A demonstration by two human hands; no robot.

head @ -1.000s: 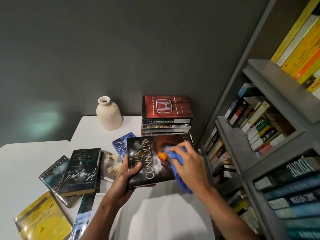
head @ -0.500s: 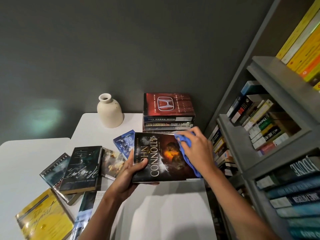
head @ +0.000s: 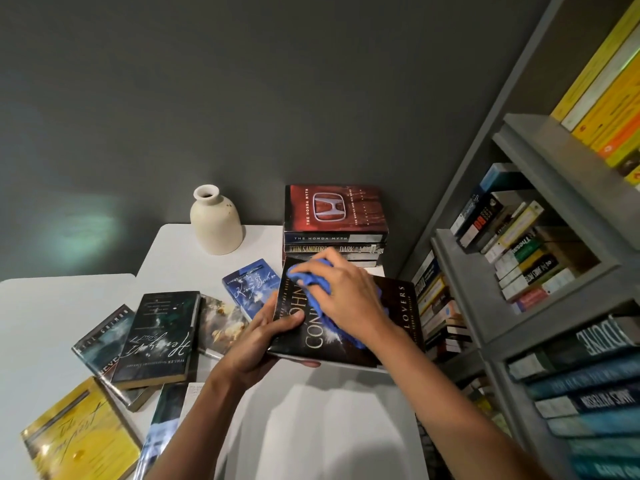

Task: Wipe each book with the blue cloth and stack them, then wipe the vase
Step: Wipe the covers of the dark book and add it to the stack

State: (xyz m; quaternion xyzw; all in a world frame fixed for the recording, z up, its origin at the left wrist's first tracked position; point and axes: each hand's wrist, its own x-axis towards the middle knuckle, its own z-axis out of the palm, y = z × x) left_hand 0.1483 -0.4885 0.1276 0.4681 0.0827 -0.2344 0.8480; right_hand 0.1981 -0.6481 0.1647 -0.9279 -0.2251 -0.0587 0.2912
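My left hand [head: 266,337] grips the left edge of a dark John Connolly book [head: 394,323], held just above the white table [head: 325,420]. My right hand [head: 346,296] holds the crumpled blue cloth [head: 313,282] and presses it onto the upper left of the cover. Behind the book stands a stack of books [head: 334,237] topped by a red Honda book. A cream vase [head: 215,225] stands left of that stack, against the wall.
Several loose books lie on the left of the table: a blue King John book [head: 251,284], a dark green one [head: 157,336], a yellow one [head: 78,436]. A grey bookshelf [head: 540,271] full of books rises close on the right.
My right hand has swept the cloth from the book's top right corner to its upper left. The book has shifted slightly to the right in my left hand.
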